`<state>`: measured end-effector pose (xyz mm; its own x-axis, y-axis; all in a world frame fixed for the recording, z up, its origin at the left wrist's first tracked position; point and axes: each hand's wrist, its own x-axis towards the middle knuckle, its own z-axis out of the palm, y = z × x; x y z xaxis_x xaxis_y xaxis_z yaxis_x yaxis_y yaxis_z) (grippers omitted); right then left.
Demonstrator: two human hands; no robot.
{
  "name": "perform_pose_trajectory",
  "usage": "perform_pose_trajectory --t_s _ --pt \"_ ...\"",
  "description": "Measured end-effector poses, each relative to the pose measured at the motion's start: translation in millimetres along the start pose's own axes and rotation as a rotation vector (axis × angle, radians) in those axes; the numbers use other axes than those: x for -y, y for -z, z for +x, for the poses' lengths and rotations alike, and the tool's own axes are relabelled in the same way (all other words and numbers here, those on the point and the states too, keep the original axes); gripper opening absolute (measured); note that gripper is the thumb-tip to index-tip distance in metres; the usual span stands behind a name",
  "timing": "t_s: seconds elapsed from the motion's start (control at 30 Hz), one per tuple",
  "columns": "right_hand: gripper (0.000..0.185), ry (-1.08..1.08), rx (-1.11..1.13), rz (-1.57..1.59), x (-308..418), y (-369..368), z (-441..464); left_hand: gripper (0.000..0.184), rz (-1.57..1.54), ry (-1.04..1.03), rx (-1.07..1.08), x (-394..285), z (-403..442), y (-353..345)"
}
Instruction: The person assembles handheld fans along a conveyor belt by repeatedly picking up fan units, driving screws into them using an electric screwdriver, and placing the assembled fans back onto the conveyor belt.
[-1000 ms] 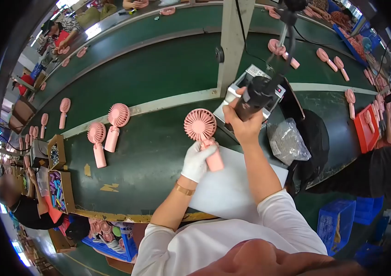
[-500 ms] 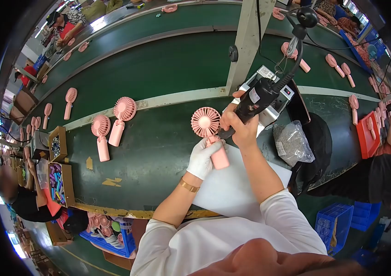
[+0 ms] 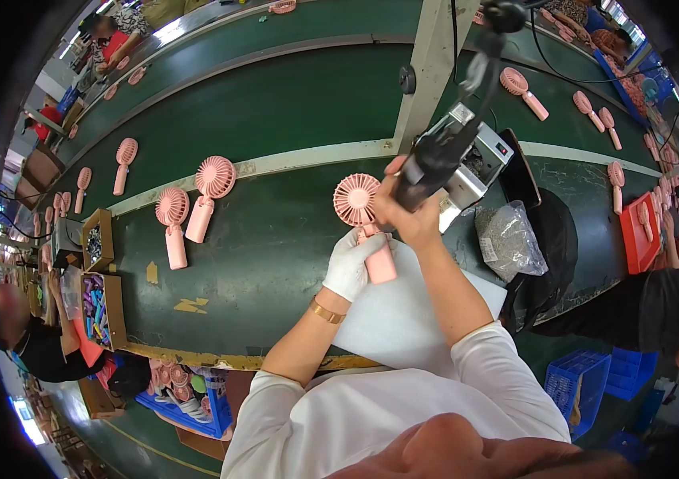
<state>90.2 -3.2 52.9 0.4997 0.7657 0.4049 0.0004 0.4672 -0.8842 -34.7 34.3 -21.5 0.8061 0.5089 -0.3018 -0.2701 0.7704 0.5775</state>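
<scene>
Left hand (image 3: 349,265) snug around a pink fan (image 3: 355,199); right hand (image 3: 413,217) tight about a black corded tool (image 3: 434,164).

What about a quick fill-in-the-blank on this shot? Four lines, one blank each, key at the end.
1. The left hand wears a white ____.
2. The fan held in that hand is coloured ____.
3. The hand gripping the black tool is the person's ____ one.
4. The baskets at the picture's lower right are coloured ____.

Missing words: glove; pink; right; blue.
</scene>
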Motion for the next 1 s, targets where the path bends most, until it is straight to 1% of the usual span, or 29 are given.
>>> perform_pose_trajectory --t_s 0.07,0.1,0.17,0.23,0.27,0.3,0.4,0.5,0.53,0.6,0.67,0.7,0.73,0.77,0.8,0.87,0.93,1.0 --pt "0.044 0.048 0.074 -0.116 -7.5 -6.8 -7.3 0.021 0.006 -0.034 0.031 4.6 4.2 7.4" --pt "0.045 0.026 0.133 -0.238 -8.7 -6.6 -9.6 0.022 -0.051 -0.065 -0.018 7.3 6.1 10.5" --pt "0.049 0.146 0.147 -0.414 -4.9 -15.6 -6.0 0.024 -0.168 -0.120 -0.112 6.4 8.5 3.2" --pt "0.054 0.160 0.195 -0.411 -12.6 -13.9 -7.5 0.028 -0.226 -0.026 -0.080 25.5 22.5 39.4" --pt "0.055 0.179 0.204 -0.407 -12.6 -12.8 -6.6 0.030 -0.246 0.015 -0.056 25.1 26.6 42.7" --pt "0.056 0.148 0.206 -0.379 -9.9 -12.6 -6.7 0.031 -0.256 -0.034 -0.035 28.6 28.4 42.4" --pt "0.055 0.167 0.137 -0.366 -6.7 -13.9 -5.3 0.031 -0.128 -0.121 -0.073 9.7 10.4 11.8" --pt "0.057 0.186 0.018 -0.388 2.6 -11.4 -7.3 0.030 -0.001 -0.110 -0.001 4.1 -1.4 0.9" --pt "0.056 -0.012 -0.057 -0.461 6.8 -5.1 -8.5 0.030 0.029 -0.067 0.011 2.2 -2.3 0.4" --pt "0.054 0.220 -0.262 -0.362 12.1 6.2 -3.2 0.030 0.075 0.018 0.023 1.5 -3.4 -1.4" --pt "0.044 0.408 -0.236 -0.457 21.7 21.6 5.1 0.037 0.091 0.013 0.032 -1.8 -9.2 -11.9" --pt "0.041 0.311 -0.246 -0.336 20.1 25.1 5.6 0.039 0.112 0.015 0.021 -0.1 -11.3 -11.8" --pt "0.040 0.258 -0.290 -0.294 17.1 24.1 6.7 0.041 0.136 0.017 0.009 0.7 -12.3 -11.7" --pt "0.038 0.244 -0.347 -0.263 13.3 21.8 8.3 0.046 0.149 0.020 0.011 0.8 -12.4 -13.4" --pt "0.038 0.228 -0.405 -0.232 9.7 18.6 10.4 0.047 0.169 -0.007 0.001 2.9 -10.9 -12.2" --pt "0.036 0.206 -0.391 -0.302 7.0 18.9 11.5 0.047 0.207 -0.059 -0.021 9.4 -7.4 -8.2" --pt "0.038 0.181 -0.367 -0.306 11.8 16.8 12.2 0.046 0.282 -0.079 -0.065 14.4 -6.3 -8.0" --pt "0.039 0.227 -0.301 -0.344 11.9 17.8 11.5 0.045 0.366 -0.096 -0.085 13.9 -5.7 -10.2"
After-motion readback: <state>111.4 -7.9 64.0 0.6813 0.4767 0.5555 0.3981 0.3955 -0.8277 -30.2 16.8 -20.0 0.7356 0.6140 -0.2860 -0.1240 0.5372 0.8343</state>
